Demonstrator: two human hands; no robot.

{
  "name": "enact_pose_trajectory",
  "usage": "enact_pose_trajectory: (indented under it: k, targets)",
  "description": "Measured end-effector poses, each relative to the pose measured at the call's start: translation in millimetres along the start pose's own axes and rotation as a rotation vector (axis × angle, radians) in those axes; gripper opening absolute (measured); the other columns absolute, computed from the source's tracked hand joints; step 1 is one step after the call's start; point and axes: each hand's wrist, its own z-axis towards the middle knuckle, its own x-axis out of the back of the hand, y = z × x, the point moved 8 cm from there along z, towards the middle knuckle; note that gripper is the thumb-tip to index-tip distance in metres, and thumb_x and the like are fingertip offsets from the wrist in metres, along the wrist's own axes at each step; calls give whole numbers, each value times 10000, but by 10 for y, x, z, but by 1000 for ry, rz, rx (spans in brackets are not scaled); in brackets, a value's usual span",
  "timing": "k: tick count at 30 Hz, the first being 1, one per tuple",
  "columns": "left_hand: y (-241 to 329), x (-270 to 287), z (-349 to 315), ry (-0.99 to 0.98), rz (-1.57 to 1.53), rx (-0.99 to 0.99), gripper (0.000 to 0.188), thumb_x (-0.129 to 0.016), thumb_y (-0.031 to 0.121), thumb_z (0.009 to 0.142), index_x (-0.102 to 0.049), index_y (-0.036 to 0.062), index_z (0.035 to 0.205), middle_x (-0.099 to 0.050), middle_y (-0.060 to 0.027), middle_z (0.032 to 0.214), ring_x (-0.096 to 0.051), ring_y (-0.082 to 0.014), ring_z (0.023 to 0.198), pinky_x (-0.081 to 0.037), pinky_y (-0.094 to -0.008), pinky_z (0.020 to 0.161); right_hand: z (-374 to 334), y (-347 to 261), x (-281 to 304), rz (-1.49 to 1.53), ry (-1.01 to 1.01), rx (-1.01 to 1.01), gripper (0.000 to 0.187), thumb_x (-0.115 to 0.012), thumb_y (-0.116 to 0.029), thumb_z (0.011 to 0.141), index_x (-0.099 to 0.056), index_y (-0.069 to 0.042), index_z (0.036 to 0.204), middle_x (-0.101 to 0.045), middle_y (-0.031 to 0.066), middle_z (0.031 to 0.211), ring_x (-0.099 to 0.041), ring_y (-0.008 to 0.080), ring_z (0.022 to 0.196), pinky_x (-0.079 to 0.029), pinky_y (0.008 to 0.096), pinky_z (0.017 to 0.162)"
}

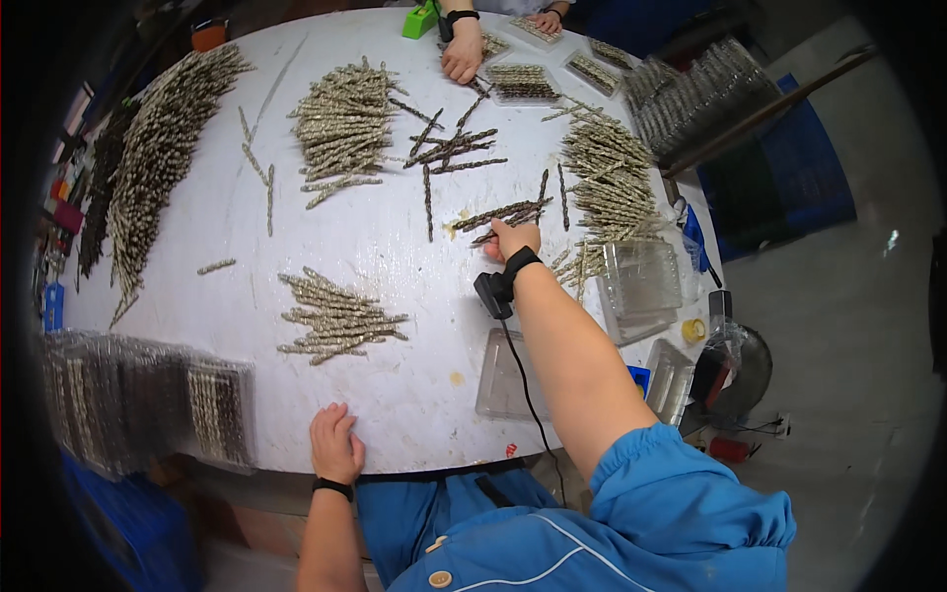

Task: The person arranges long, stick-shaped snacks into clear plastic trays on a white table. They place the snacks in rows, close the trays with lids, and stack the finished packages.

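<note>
My right hand reaches across the white table, its fingers closed on dark brown twisted sticks in a small loose bundle. How many it grips is hidden. My left hand lies on the near table edge with its fingers stretched out and nothing in it. Beyond it spreads a small pile of pale twisted sticks. More dark sticks lie crossed farther off, between a large pale pile and another pale heap on the right. A clear plastic tray sits below my right forearm.
Another person's hand is at the far edge near filled trays. Stacked clear trays stand far right; packed trays stand near left. Clear boxes lie beside my right arm. A long stick heap covers the left edge.
</note>
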Motion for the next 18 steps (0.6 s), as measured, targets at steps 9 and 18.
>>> enact_pose_trajectory:
  k: [9, 18]
  targets:
    - [-9, -53, -24, -74, -5, -33, 364, -587, 31, 721, -556, 30, 1084, -559, -181, 1240, -486, -387, 1221, -345, -560, 1049, 569, -665, -633, 183, 62, 43, 220, -706, -102, 811, -638, 96, 748, -661, 156, 676, -660, 236, 504, -558, 308, 428]
    - [-8, -308, -319, -196, -68, -106, 277, -609, 249, 832, -643, 108, 1067, -582, -118, 1288, -466, -341, 1287, -334, -544, 1073, 314, -1037, 405, -845, 681, 341, 717, -817, -388, 672, -572, 42, 1190, -581, 274, 1216, -553, 401, 1144, -467, 435, 957]
